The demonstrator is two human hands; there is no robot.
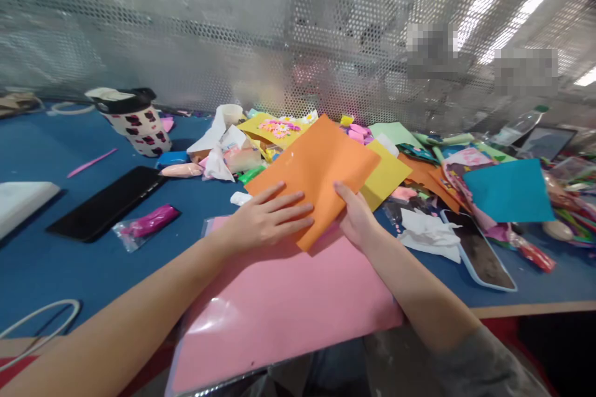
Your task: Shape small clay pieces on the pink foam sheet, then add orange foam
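Observation:
A sheet of orange paper point(316, 167) is tilted up in front of me, bent toward its lower right side. My left hand point(267, 217) lies against its lower left part, fingers stretched out and apart. At the right edge, my right hand point(356, 214) grips the sheet, thumb on the front and the other fingers hidden behind. Beneath both hands is a pink sheet in a shiny clear cover point(288, 304), reaching past the table's near edge. Yellow paper point(384, 175) shows behind the orange sheet on the right.
A patterned tumbler point(137, 124), a black phone point(107, 203) and a wrapped magenta clay stick point(151, 221) are on the left. Blue paper point(510, 191), crumpled tissue point(431, 232) and a light-cased phone point(482, 254) lie right. A perforated metal screen point(186, 31) stands behind.

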